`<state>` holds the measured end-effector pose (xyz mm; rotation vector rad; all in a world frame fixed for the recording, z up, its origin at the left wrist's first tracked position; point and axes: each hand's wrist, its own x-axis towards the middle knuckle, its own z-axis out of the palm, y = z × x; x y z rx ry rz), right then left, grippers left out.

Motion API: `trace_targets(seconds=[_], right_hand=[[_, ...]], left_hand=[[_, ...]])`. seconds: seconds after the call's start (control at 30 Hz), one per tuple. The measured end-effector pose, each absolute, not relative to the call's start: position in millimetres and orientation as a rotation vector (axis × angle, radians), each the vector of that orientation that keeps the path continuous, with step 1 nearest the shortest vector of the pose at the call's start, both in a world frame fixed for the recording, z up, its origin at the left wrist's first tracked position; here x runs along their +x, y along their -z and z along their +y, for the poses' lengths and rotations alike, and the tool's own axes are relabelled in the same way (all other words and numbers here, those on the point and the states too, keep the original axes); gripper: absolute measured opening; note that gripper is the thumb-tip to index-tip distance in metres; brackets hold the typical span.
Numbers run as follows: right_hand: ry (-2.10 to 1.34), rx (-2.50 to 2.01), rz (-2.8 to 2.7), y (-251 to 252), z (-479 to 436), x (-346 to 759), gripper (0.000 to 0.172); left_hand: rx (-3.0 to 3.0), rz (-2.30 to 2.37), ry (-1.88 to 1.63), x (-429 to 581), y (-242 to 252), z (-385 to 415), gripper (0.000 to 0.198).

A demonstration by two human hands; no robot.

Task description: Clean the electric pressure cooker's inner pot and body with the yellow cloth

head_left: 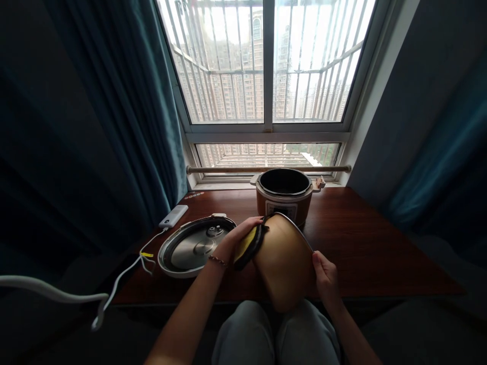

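A tan inner pot (283, 263) is tilted on its side above my lap, its mouth facing away from me. My right hand (324, 276) grips its rim on the right side. My left hand (239, 238) is closed on a yellow and dark sponge (249, 246), pressed against the pot's left wall near the rim. The cooker body (284, 195), open and dark inside, stands on the wooden table (365, 248) just beyond the pot.
The cooker lid (196, 246) lies upside down on the table's left part. A white power bank (173, 216) with a white cable (125, 274) rests at the left edge. Teal curtains hang on both sides of the window. My knees are under the front edge.
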<state>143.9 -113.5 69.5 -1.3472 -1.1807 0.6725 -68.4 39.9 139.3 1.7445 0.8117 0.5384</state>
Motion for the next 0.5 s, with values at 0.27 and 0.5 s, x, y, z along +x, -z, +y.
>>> trace_targets(seconds=[0.27,0.5], right_hand=[[-0.871,-1.17,-1.069,-42,-106,156,0.033],[-1.016,-1.089,-0.977,-33,-105,171,0.035]], left_hand=[[2.38,1.066,-0.573,-49,-157,7,0.056],[1.94,1.03,-0.599,-66,-142,32,0.049]])
